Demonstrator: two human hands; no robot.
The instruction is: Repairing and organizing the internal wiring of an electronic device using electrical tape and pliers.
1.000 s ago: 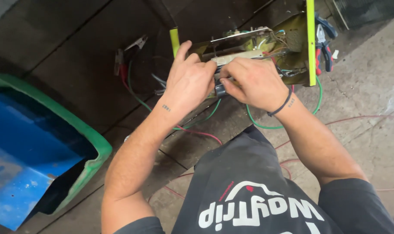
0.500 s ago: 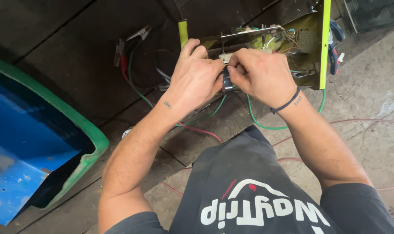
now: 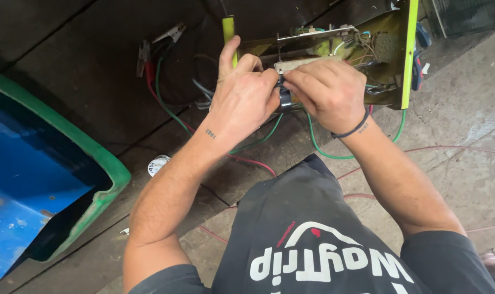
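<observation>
- The small black, ring-like plastic part (image 3: 285, 99) sits right between the two hands, in front of the open yellow-green metal chassis (image 3: 386, 60) that lies on the dark, grimy workshop floor (image 3: 95, 81)
- The left hand (image 3: 242, 100) comes at it from the left side; its thumb and bent fingers (image 3: 266, 81) close onto the part's left edge, while the index finger sticks out straight toward the chassis's near-left corner post
- The right hand (image 3: 326, 92) meets it from the right, fingertips curled in and pinching the part's upper edge; the knuckles hide exactly where the pads land
- Both hands are equally close, each touching the part, so neither is clearly the nearer one
- The part's long axis looks roughly upright, running from the fingers down toward the floor, though much of it is covered
- A pale grey flat metal bar (image 3: 296, 64) lies just beyond the fingertips, along the chassis's front edge
- Green insulated wires (image 3: 318, 147) loop out under the wrists; a thin red wire (image 3: 247, 160) crosses beneath the left forearm
- Red and black clamp clips (image 3: 145, 54) rest well apart to the left, and a blue tub with a green rim (image 3: 51, 179) fills the floor's left edge
</observation>
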